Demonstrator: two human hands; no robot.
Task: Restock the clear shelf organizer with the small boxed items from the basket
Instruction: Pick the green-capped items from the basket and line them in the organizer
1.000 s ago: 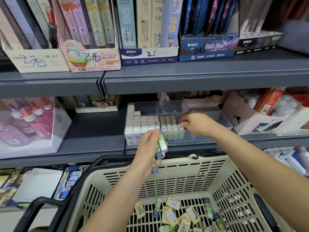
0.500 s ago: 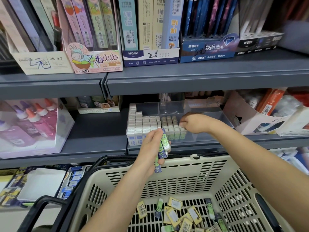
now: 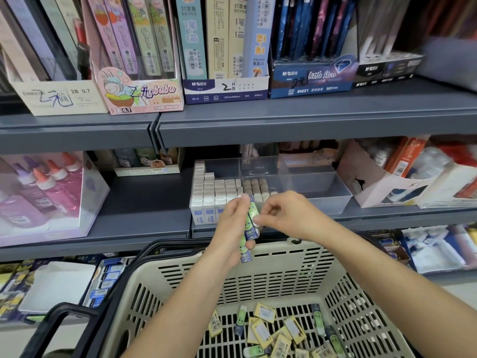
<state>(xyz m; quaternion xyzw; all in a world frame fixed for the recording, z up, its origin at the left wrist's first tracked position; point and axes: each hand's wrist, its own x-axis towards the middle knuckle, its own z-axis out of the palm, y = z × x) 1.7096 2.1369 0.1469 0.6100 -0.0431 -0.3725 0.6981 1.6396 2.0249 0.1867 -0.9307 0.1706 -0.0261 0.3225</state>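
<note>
Item: small boxes (image 3: 247, 236), slim, green cartoon-face print, blue and white ends. A bundle stands upright in the left hand (image 3: 231, 228), fingers curled round it, above the far rim of the basket (image 3: 284, 254) and just near of the clear organizer (image 3: 322, 202). Thumb and fingertips of the right hand (image 3: 290, 215) pinch one box at the bundle's top. More lie loose on the basket floor. Organizer: left compartment packed, middle part-filled. Versus 0.5 s ago: right hand has left the middle compartment and come back to the bundle
</note>
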